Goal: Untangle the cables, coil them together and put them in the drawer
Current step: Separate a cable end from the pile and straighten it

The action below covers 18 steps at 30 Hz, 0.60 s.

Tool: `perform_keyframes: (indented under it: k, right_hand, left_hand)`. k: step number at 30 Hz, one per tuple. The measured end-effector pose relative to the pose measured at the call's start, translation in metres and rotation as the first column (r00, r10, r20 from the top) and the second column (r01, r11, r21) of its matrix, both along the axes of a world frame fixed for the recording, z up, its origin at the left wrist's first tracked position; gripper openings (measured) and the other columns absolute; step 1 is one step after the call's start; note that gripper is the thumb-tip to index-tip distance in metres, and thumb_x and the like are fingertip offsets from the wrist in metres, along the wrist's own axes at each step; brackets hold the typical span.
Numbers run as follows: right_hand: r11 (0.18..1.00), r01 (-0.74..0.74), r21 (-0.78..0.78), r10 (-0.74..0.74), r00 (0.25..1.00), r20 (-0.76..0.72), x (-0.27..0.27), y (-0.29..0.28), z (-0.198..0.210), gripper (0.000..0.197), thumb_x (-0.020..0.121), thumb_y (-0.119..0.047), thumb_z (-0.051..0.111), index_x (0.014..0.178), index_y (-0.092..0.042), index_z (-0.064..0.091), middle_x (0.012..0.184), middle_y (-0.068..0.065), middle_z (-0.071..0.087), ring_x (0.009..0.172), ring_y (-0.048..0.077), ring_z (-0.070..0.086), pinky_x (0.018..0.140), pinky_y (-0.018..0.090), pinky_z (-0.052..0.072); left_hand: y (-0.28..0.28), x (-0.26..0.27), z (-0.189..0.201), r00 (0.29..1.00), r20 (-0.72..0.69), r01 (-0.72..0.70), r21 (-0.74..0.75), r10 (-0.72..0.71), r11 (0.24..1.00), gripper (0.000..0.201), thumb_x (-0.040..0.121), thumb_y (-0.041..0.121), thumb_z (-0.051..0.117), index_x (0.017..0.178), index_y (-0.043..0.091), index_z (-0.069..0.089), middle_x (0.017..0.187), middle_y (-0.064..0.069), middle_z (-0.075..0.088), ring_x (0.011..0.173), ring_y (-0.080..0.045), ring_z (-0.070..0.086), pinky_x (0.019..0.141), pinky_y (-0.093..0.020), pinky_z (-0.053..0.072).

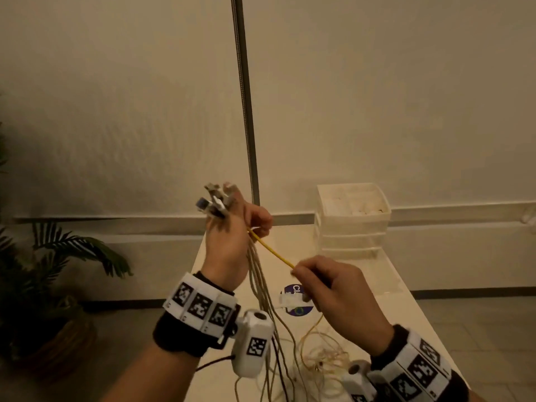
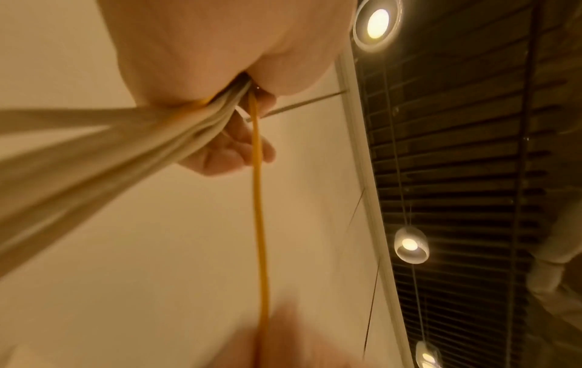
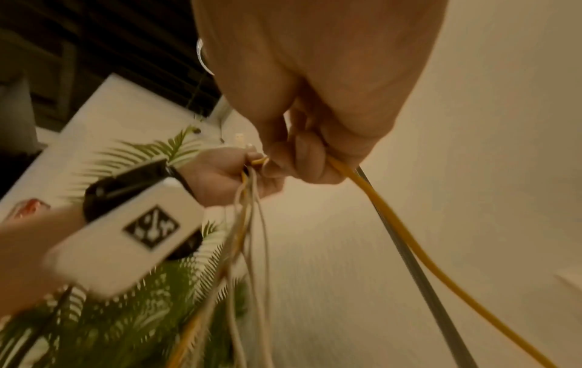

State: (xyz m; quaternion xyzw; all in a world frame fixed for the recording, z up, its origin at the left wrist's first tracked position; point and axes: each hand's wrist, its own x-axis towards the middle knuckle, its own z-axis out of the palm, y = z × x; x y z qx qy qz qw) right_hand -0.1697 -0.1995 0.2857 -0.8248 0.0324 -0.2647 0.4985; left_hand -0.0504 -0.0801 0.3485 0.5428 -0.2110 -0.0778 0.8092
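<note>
Head view: left hand [image 1: 232, 239] raised, fisted round the cable bundle [image 1: 261, 282] near its plugs; right hand [image 1: 333, 288] pinches the yellow cable [image 1: 272, 250], taut between them. Untangling step. Loose ends snarled on table [image 1: 406, 309]; drawer unit [image 1: 352, 219] behind. Next: draw yellow free.

You see one yellow cable [image 1: 274, 253] among pale, perhaps beige cables [image 1: 258, 274], black-and-white checkered wristbands [image 1: 200, 307], a white desk [image 1: 403, 309], a translucent white drawer unit [image 1: 352, 224], and a green plant [image 1: 72, 250].
</note>
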Motion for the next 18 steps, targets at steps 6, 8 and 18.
perform_keyframes:
  k: [6,8,18]
  right_hand:
    - [0.994,-0.088,-0.059,0.084,0.994,-0.063,-0.003,-0.008,-0.015,0.021,0.096,-0.015,0.053,0.08,-0.024,0.064,0.065,0.007,0.06,0.057,0.007,0.053,0.056,0.01,0.041]
    - [0.988,-0.07,-0.137,0.064,0.997,-0.051,0.003,-0.005,-0.013,0.021,0.096,-0.018,0.054,0.079,-0.027,0.064,0.063,0.003,0.06,0.057,0.01,0.055,0.055,0.017,0.042]
    - [0.966,-0.169,-0.194,0.105,0.947,-0.304,-0.01,-0.06,-0.046,0.024,0.097,-0.019,0.051,0.075,-0.018,0.06,0.055,-0.012,0.05,0.054,0.003,0.046,0.057,0.025,0.038]
  left_hand:
    - [0.005,-0.009,0.002,0.969,-0.149,0.176,-0.143,-0.197,0.974,0.04,0.08,0.052,0.048,0.061,0.019,0.036,0.058,0.001,0.027,0.046,-0.013,0.029,0.043,-0.024,0.033]
    - [-0.005,-0.018,-0.006,0.963,-0.141,0.22,-0.095,-0.232,0.971,0.04,0.084,0.049,0.049,0.063,0.019,0.034,0.055,0.003,0.025,0.042,-0.01,0.022,0.041,-0.022,0.024]
    - [0.032,0.023,0.012,0.989,0.049,0.134,0.083,-0.139,0.987,0.05,0.099,0.046,0.04,0.056,0.024,0.028,0.048,0.007,0.025,0.037,-0.007,0.018,0.04,-0.022,0.011]
